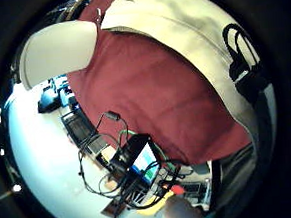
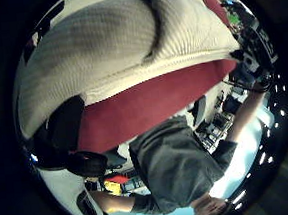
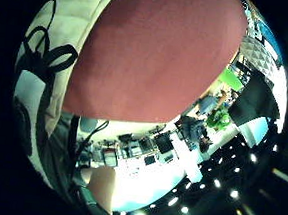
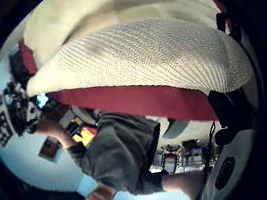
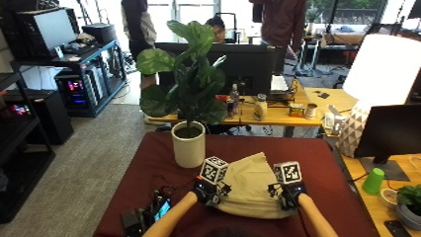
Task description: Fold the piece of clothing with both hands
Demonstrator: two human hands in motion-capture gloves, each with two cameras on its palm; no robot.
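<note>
A cream ribbed-knit piece of clothing (image 5: 250, 190) lies bunched on the dark red cloth-covered counter (image 5: 164, 158), near its front edge, beside a white cylindrical pot holding a broad-leaved green plant (image 5: 189, 143). The left hand (image 5: 207, 193) and right hand (image 5: 289, 193) are set at its two sides, knit close to both palms; whether the fingers pinch the cloth cannot be told. The knit is judged soft, light and limp, best taken at opposite hem corners

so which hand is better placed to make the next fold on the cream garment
Neither clearly. The left hand and right hand sit at opposite near edges of the cream garment on the red tablecloth. The right has open cloth beside it; the left is nearer the plant pot, so right, marginally.
</note>
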